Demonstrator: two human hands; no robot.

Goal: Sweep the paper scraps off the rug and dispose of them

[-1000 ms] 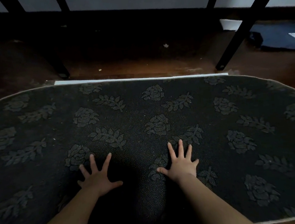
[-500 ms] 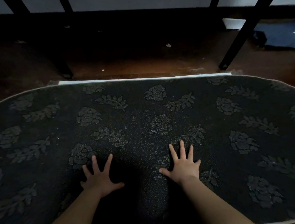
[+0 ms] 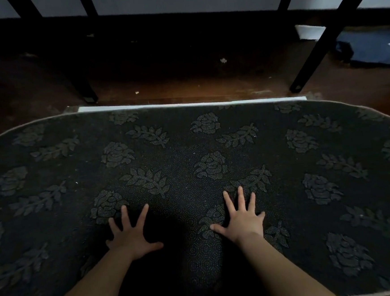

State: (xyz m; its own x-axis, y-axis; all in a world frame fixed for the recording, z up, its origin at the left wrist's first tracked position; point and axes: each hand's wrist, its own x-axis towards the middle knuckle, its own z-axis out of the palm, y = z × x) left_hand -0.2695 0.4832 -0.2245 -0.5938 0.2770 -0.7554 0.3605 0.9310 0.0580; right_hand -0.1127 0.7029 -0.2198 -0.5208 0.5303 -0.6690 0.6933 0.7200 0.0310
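A dark oval rug (image 3: 306, 153) with a grey rose and leaf pattern fills the lower part of the head view. My left hand (image 3: 132, 234) lies flat on it with fingers spread, near the front middle. My right hand (image 3: 241, 216) lies flat the same way, a little to the right and slightly farther forward. Neither hand holds anything. A small white paper scrap (image 3: 223, 60) lies on the brown floor beyond the rug, and a tinier one (image 3: 137, 92) lies closer to the rug's far edge. Only faint specks show on the rug.
Black furniture legs (image 3: 309, 68) slant down onto the wooden floor (image 3: 196, 87) behind the rug, another leg (image 3: 84, 91) at the left. A white strip (image 3: 186, 104) runs along the rug's far edge. A blue cloth bundle (image 3: 373, 49) lies at the far right by the wall.
Both hands stay flat on the rug in the same pose. The view has shifted slightly, so the rug and hands sit a little lower and to the right in the frame.
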